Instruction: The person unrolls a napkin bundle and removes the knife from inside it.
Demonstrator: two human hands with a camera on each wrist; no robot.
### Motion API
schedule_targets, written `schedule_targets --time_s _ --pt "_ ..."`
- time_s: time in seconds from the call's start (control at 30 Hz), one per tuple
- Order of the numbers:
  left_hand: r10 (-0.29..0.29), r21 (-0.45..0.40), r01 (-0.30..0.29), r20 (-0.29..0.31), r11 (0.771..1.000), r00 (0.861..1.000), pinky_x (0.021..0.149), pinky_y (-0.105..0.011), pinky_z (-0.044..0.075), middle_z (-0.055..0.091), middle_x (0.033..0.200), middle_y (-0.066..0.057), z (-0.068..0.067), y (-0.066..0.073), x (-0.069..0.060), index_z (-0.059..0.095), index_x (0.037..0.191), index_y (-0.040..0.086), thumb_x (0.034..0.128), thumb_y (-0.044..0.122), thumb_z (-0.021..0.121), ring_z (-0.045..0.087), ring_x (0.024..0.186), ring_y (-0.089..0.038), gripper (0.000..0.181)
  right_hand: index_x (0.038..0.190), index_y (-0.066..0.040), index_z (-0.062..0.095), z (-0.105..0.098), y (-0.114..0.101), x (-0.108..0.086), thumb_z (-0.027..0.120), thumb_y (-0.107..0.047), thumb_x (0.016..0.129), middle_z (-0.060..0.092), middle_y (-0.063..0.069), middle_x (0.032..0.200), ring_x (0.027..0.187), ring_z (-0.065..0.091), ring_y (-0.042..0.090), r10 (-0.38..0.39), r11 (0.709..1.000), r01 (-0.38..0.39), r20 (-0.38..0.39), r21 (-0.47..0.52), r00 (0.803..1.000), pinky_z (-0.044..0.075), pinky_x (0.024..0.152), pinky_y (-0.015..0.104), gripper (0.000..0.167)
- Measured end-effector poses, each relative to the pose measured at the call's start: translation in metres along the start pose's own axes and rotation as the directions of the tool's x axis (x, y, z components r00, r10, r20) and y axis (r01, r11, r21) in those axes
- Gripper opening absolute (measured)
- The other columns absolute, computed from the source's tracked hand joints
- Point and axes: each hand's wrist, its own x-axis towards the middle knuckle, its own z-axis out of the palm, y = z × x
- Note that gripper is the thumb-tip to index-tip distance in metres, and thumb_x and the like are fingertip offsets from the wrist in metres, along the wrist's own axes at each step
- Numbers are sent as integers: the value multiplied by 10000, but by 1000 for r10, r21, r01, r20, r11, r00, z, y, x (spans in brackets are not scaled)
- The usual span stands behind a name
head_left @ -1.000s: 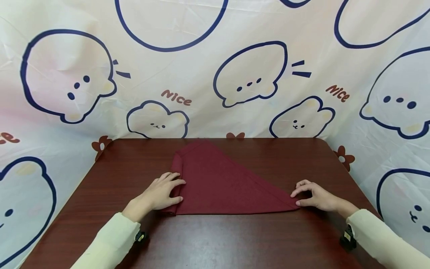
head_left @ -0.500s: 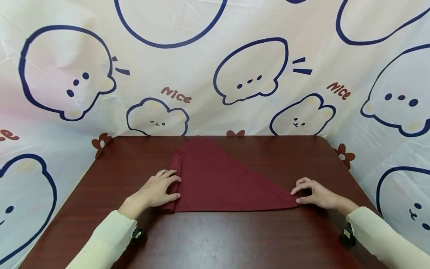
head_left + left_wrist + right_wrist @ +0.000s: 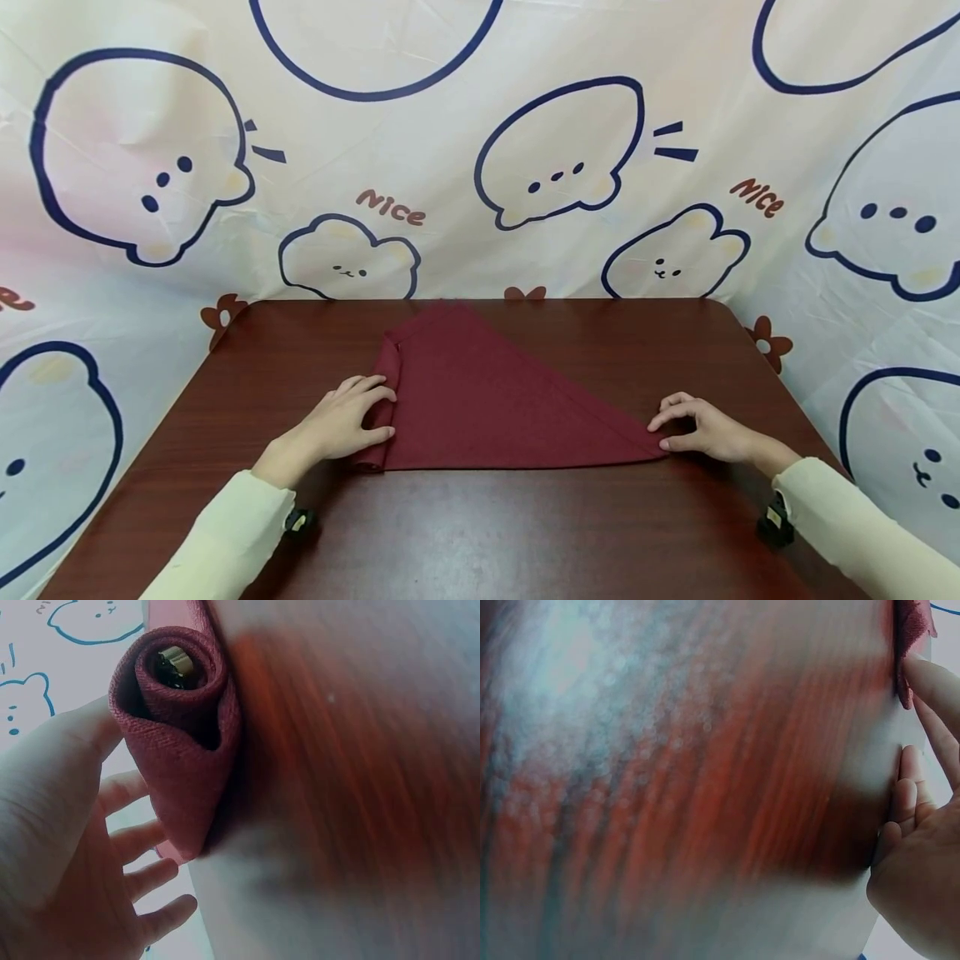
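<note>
A dark red cloth [image 3: 480,400] lies on the table, broad and rolled at the left and tapering to a corner at the right. My left hand [image 3: 337,425] rests along the roll [image 3: 386,362], its relaxed fingers reaching over the outer side. In the left wrist view, the roll's spiral end [image 3: 176,757] faces the camera, and a small gold and dark object [image 3: 176,664] shows inside its core; its kind is unclear. At the far corner, my right hand [image 3: 705,429] pinches the cloth's tip [image 3: 905,690] between thumb and forefinger, the other fingers curled.
The dark brown wooden table [image 3: 480,542] stretches around the cloth. A white sheet [image 3: 540,267] printed with cartoon bears hangs behind and at both sides. Each sleeve cuff has a small black wrist device [image 3: 775,521].
My left hand has slid slightly left against the roll, and the roll's edge sits a little further left. The right hand stays at the corner. The head view has tilted slightly down.
</note>
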Motion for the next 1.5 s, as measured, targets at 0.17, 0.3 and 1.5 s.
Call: schedule_targets --time_s 0.17,0.3,1.5 --pt "-4 -14 4 -13 1000 1000 984 -665 430 516 1490 -167 -1 -4 -3 637 1245 183 884 337 730 432 1379 -428 403 1038 -198 773 1 0 0 797 -217 862 545 31 1146 1058 429 -32 -2 1000 2 -5 3 1000 401 898 242 178" --pt "-8 -20 8 -15 1000 1000 979 -668 432 522 1480 -155 -1 -8 -5 625 1259 194 887 324 724 439 1371 -431 406 1036 -196 773 1 0 0 800 -215 859 540 32 1146 1056 427 -39 3 1000 -3 -7 3 1000 398 900 236 180" --pt "-53 -78 53 -2 996 999 1025 -706 388 515 1468 -228 -8 -24 -20 606 1330 139 917 260 684 430 1363 -481 437 1040 -200 773 1 -1 0 794 -218 868 547 49 1157 1061 421 -48 10 1000 -10 -3 0 1000 400 902 242 175"
